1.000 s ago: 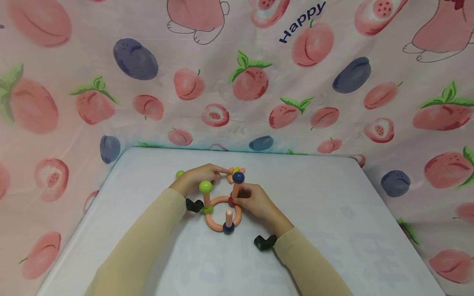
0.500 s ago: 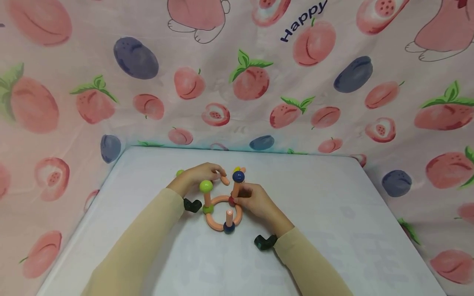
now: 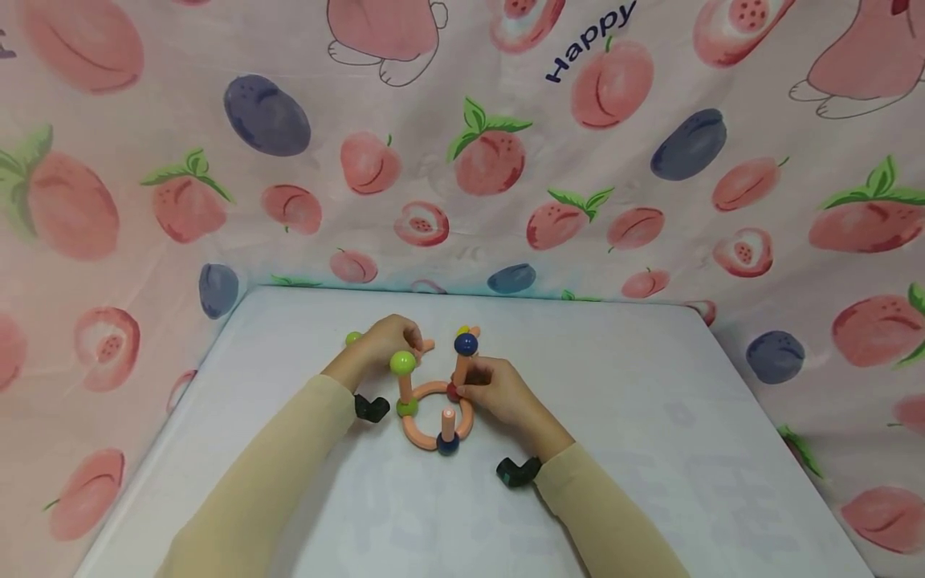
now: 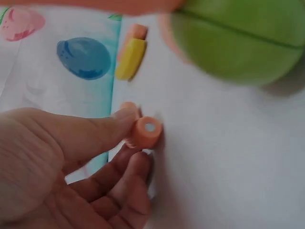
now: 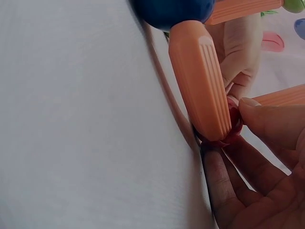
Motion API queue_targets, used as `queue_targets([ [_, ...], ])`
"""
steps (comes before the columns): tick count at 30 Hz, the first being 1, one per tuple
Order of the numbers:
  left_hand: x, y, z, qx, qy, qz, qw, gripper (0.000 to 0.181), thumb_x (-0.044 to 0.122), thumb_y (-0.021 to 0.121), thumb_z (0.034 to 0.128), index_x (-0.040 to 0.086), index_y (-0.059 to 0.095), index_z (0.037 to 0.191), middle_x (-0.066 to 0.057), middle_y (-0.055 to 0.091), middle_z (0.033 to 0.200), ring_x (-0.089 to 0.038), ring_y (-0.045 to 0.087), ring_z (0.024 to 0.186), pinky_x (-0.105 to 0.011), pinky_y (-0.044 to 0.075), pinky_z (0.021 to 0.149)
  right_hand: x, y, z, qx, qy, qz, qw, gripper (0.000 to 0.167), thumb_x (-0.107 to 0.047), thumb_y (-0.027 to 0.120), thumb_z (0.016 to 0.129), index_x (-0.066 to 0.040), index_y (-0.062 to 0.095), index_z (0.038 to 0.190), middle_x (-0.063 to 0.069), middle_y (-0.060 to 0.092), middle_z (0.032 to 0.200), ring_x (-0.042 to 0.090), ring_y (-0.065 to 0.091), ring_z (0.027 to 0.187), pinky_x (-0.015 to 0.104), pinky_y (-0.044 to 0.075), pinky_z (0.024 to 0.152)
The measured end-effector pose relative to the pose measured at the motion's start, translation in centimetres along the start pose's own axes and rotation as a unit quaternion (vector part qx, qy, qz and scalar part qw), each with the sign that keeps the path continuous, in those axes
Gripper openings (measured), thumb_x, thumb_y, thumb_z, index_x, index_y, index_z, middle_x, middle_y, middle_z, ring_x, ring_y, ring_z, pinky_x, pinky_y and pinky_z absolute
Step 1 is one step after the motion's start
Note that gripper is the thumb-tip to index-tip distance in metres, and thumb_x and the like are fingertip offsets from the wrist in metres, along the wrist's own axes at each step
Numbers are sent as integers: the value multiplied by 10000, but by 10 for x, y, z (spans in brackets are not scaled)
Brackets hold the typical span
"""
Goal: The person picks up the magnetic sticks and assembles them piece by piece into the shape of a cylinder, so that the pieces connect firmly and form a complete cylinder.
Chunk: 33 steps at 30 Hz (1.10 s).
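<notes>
My left hand (image 3: 383, 341) is behind the ring, its thumb and fingers pinching a short orange magnetic rod (image 4: 147, 132) with a silvery dot on its end. Whether that rod is curved is hard to tell. My right hand (image 3: 499, 389) pinches a red ball (image 3: 453, 391) on the far right of an orange ring (image 3: 419, 437) of curved rods. Green (image 3: 407, 407) and dark blue (image 3: 447, 443) balls also join the ring. Upright rods rise from these joints; one carries a light green ball (image 3: 402, 363), another a blue ball (image 3: 466, 344).
Behind the blue-topped rod lie a yellow piece (image 4: 131, 59) and orange pieces, partly hidden. Another green ball (image 3: 352, 338) shows behind my left wrist. The white table (image 3: 650, 433) meets a fruit-print cloth (image 3: 549, 160) along its far edge.
My left hand has picked the orange rod from the small pile at the back and drawn it left. The right hand keeps its hold on the red ball, and the ring stays put.
</notes>
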State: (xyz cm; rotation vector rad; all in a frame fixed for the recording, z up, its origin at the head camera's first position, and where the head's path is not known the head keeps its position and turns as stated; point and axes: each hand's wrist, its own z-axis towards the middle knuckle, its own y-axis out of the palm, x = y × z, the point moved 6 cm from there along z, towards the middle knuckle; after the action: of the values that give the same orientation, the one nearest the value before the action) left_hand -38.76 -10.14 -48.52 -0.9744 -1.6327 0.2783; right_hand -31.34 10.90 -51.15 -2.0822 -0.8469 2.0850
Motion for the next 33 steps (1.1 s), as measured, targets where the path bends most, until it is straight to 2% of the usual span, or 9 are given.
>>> queue_targets([
  [3, -1, 0, 0, 274, -75, 86, 9996, 144, 108, 795, 934, 72, 709, 1044, -98, 696, 1073, -257, 610, 984, -353, 501, 852, 0, 0, 0, -2, -1, -4, 10000, 189, -116, 784, 984, -132, 792, 1172, -9, 791, 1124, 184, 714, 1115, 468, 570, 1089],
  [6, -2, 0, 0, 371, -112, 63, 9992, 196, 97, 743, 954, 64, 687, 1139, -122, 708, 1140, -262, 646, 1002, -360, 534, 853, 0, 1, 0, -25, -11, 2, 10000, 186, -120, 781, 987, -133, 790, 1173, -7, 788, 1126, 187, 713, 1115, 466, 574, 1082],
  [10, -5, 0, 1, 319, -89, -66, 9994, 279, 93, 752, 959, 77, 672, 1226, -129, 724, 1200, -268, 672, 1051, -371, 564, 893, 1, 1, 1, -28, -1, 5, 10000, 190, -122, 782, 986, -137, 791, 1175, -10, 789, 1124, 184, 713, 1117, 469, 571, 1088],
  [14, -6, -2, 0, 284, 71, -38, 9996, 310, 140, 806, 953, 92, 690, 1236, -118, 713, 1185, -259, 650, 1052, -363, 558, 908, 0, 1, 0, -40, -32, 17, 10000, 186, -119, 780, 987, -130, 790, 1173, -4, 790, 1123, 183, 712, 1116, 471, 571, 1085],
  [18, -5, -5, -5, 251, 282, 26, 9993, 277, 85, 746, 968, 95, 729, 1244, -129, 703, 1204, -269, 624, 1081, -390, 544, 952, 0, 1, 0, -43, -11, 47, 10000, 188, -113, 778, 988, -130, 790, 1175, -2, 790, 1127, 187, 711, 1118, 472, 569, 1085],
  [22, -3, -11, -14, 281, 311, -8, 9991, 290, 76, 698, 984, 131, 763, 1261, -137, 723, 1273, -290, 642, 1171, -430, 538, 1006, -1, 1, 0, -26, 21, 15, 10000, 200, -109, 778, 987, -134, 790, 1185, -10, 793, 1129, 183, 711, 1125, 479, 560, 1100],
  [27, 2, -20, -23, 253, 386, -477, 9978, 277, 105, 700, 1010, 139, 771, 1275, -157, 717, 1300, -277, 648, 1148, -353, 569, 905, 0, 1, 0, -36, 15, 3, 10000, 211, -116, 781, 985, -141, 791, 1195, -17, 794, 1139, 187, 711, 1138, 488, 551, 1114],
  [30, 6, -24, -27, 150, 458, -937, 9944, 284, 110, 706, 1021, 131, 755, 1300, -151, 705, 1286, -238, 655, 1078, -296, 583, 837, 0, 1, 0, -22, 11, 33, 10000, 213, -113, 781, 985, -142, 793, 1195, -15, 796, 1140, 191, 713, 1135, 487, 554, 1112],
  [33, 11, -28, -32, 42, 492, -1370, 9893, 294, 117, 697, 1039, 117, 736, 1330, -147, 687, 1257, -214, 679, 1016, -286, 614, 831, 1, 0, 1, -8, 13, 49, 10000, 217, -117, 784, 985, -146, 795, 1199, -15, 798, 1141, 186, 714, 1130, 481, 558, 1108],
])
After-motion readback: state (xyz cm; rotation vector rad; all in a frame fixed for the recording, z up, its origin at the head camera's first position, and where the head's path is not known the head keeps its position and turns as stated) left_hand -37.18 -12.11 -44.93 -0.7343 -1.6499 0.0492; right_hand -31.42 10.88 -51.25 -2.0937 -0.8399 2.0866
